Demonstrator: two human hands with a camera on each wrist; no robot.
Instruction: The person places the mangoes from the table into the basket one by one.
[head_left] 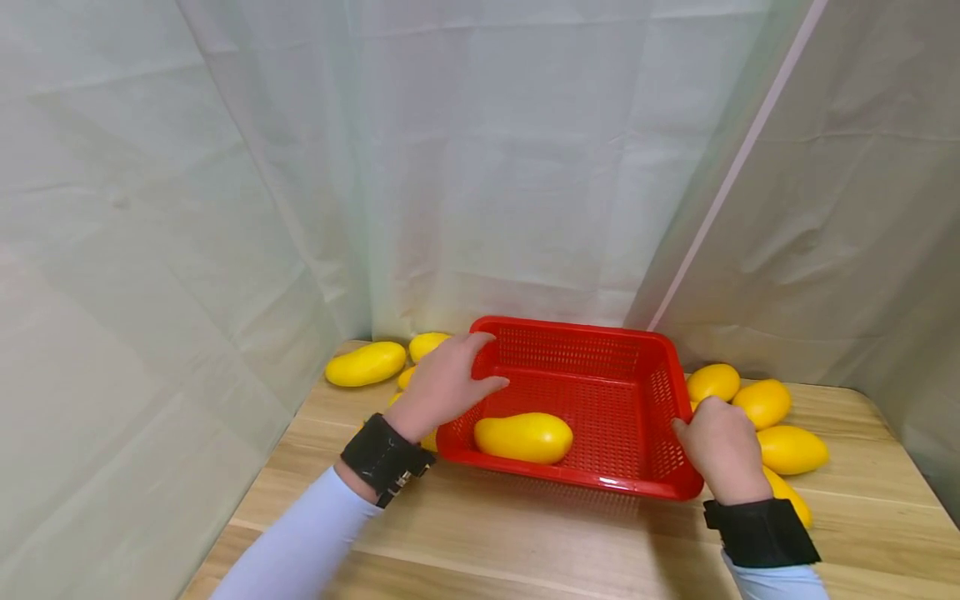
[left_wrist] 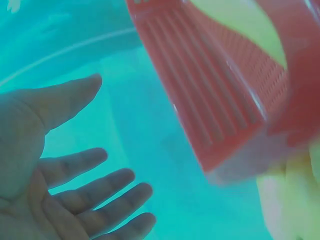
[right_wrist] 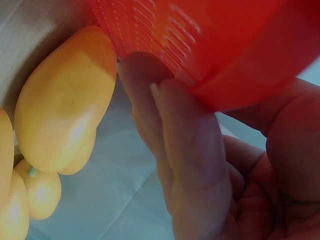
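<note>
A red perforated plastic basket (head_left: 577, 476) stands over the table, with one yellow mango (head_left: 523, 438) lying inside near its front left corner. My right hand (head_left: 722, 446) grips the basket's right rim, its fingers (right_wrist: 192, 140) bent along the outer wall and the thumb on the other side in the right wrist view. At the left end, my left hand (head_left: 446, 379) overlaps the rim in the head view. The left wrist view shows its thumb and fingers (left_wrist: 107, 186) spread apart, with a gap between them and the basket wall (left_wrist: 200, 85).
Several mangoes lie right of the basket, one mango (head_left: 792, 450) beside my right wrist. More lie to the left, partly hidden by my left hand, with a long mango (head_left: 366, 364) at the table's back left. Pale curtains (head_left: 555, 167) hang behind the wooden table (head_left: 480, 542).
</note>
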